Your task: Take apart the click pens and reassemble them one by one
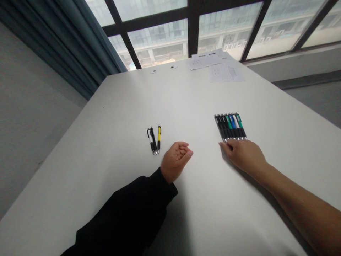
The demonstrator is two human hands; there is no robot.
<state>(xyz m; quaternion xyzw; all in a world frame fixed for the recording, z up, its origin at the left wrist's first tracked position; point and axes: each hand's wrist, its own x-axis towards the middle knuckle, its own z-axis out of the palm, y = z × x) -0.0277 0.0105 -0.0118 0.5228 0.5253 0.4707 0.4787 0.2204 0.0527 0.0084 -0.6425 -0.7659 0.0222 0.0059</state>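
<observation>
White table [186, 103] fills most of the view, its far edge at a broad window [157, 39] with a dark frame [193, 28]; pale building [223, 25] visible outside, detail blurred. Blue-grey curtain [66, 35] hangs at left beside a plain grey wall [32, 89], and a light ledge [306, 58] runs under the panes at right. Daylight comes through the glass, with soft grey shading over the table's near part.

"How's the left hand [176, 161]?"
"Fingers [182, 144] loosely curled, its black-sleeved arm [128, 209] slanting up from lower left."
"And the right hand [245, 153]?"
"Turned palm-down, its bare forearm [295, 192] slanting from lower right."
</observation>
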